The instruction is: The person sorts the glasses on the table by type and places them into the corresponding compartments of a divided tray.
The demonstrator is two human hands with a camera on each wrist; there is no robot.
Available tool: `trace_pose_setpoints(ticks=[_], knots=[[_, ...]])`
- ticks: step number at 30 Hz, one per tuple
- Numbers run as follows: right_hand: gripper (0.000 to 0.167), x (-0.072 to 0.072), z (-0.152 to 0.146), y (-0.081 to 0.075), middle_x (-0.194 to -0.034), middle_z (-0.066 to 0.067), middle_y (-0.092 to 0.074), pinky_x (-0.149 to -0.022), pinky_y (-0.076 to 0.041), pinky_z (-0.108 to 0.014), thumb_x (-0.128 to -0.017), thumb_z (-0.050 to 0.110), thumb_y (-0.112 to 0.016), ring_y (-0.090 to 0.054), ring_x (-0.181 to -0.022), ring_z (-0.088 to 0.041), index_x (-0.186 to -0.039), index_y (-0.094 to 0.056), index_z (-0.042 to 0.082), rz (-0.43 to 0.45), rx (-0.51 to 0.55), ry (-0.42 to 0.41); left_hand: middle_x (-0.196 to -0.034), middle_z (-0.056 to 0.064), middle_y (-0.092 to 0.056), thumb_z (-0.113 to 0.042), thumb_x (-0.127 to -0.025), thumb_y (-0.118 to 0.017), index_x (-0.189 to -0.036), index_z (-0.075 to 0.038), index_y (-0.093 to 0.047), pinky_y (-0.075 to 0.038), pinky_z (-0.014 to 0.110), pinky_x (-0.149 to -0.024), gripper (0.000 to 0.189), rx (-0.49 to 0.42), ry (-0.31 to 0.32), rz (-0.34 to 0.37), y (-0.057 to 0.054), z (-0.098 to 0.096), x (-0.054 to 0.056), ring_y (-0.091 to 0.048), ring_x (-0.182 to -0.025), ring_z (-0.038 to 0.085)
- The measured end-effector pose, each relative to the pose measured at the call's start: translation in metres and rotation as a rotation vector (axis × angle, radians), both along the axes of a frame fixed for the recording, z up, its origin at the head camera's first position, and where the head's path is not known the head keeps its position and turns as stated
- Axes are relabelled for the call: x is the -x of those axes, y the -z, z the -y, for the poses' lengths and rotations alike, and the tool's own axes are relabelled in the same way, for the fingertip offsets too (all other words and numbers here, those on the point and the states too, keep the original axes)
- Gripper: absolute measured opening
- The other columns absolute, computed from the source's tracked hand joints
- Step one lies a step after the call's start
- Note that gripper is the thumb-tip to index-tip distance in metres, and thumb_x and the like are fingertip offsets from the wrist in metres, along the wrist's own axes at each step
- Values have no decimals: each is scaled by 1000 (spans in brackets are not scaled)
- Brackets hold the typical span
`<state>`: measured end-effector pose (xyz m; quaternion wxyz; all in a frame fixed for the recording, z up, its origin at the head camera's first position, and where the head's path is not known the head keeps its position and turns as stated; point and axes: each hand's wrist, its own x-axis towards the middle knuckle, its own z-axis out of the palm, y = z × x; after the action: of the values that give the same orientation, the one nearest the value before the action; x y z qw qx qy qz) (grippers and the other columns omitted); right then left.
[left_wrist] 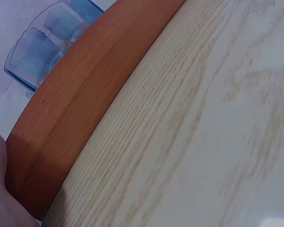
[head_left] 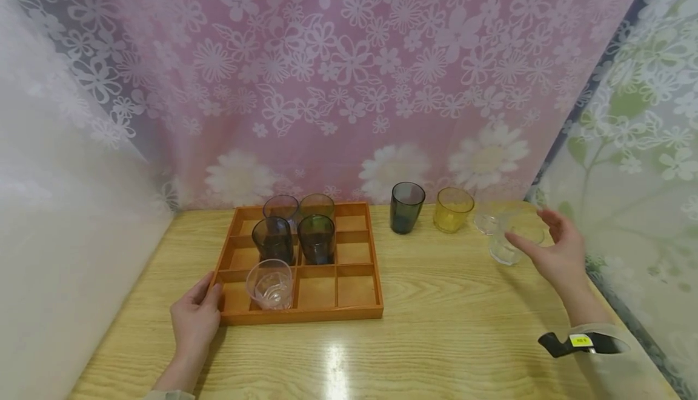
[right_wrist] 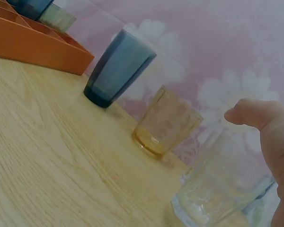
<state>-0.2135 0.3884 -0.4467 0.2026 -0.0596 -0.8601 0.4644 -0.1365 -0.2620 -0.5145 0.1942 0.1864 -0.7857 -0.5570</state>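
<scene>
My left hand holds the front left corner of a wooden divided tray, thumb at its edge. In the left wrist view, part of that hand lies against the tray's side. At the right, my right hand is by a clear glass, thumb and fingers spread apart about its rim. The right wrist view has the thumb above this upright glass, with a gap showing. Behind it stands another clear glass, partly overlapped.
A yellow glass and a dark blue-grey glass stand near the floral curtain. In the tray are a clear glass, a dark grey glass, a dark green glass and two paler ones behind.
</scene>
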Motion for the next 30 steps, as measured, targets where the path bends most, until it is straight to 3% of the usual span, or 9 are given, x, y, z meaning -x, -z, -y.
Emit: trace_pose_setpoints(ticks=[6, 12, 15, 18, 20, 23, 30], knots=[[96, 6, -8, 18, -161, -23, -38, -127, -23, -46, -92, 31, -86, -32, -151, -40, -163, -30, 0, 58, 15, -16, -139, 21, -63, -7, -105, -66, -142, 3, -64, -45, 4, -83, 39, -4, 4, -1, 1, 0, 0, -57, -132, 35], [99, 13, -11, 36, -166, -17, -36, -124, -28, -53, -93, 33, -85, -34, -152, -35, -167, -24, 7, 111, 65, -20, -139, 22, -63, -6, -105, -66, -142, 3, -64, -46, 5, -83, 38, -28, 7, -9, 1, -1, 0, -58, -131, 34], [101, 15, -11, 43, -163, -16, -40, -119, -36, -37, -93, 34, -85, -39, -147, -33, -168, -22, 10, 129, 65, -15, -138, 21, -64, -6, -105, -66, -141, 3, -65, -47, 5, -84, 38, -27, 9, -12, 1, -1, 0, -58, -131, 34], [99, 18, -11, 49, -152, -7, -50, -102, -41, -14, -93, 33, -85, -46, -139, -28, -167, -24, 8, 125, 65, -8, -138, 21, -64, -5, -104, -67, -141, 3, -65, -47, 5, -84, 38, -30, 9, -11, 2, -1, 0, -58, -131, 34], [97, 19, -12, 53, -143, 3, -52, -90, -42, -7, -93, 30, -85, -48, -133, -23, -167, -26, 6, 116, 83, -17, -139, 21, -63, -5, -104, -67, -141, 4, -65, -46, 5, -83, 38, -35, 7, -10, 2, -1, 0, -57, -131, 34], [93, 21, -11, 56, -135, 15, -52, -87, -46, -6, -94, 23, -85, -51, -128, -16, -165, -28, 4, 95, 135, -37, -139, 22, -63, -4, -104, -67, -141, 4, -65, -47, 6, -83, 38, -42, 7, -13, 2, 0, 1, -57, -132, 34], [85, 28, -8, 60, -131, 4, -60, -84, -52, -9, -87, 1, -87, -57, -119, -10, -158, -40, 0, -1, 408, -113, -139, 21, -63, -4, -104, -66, -142, 4, -64, -47, 6, -83, 38, -41, 2, -16, 1, 3, 1, -57, -131, 34]])
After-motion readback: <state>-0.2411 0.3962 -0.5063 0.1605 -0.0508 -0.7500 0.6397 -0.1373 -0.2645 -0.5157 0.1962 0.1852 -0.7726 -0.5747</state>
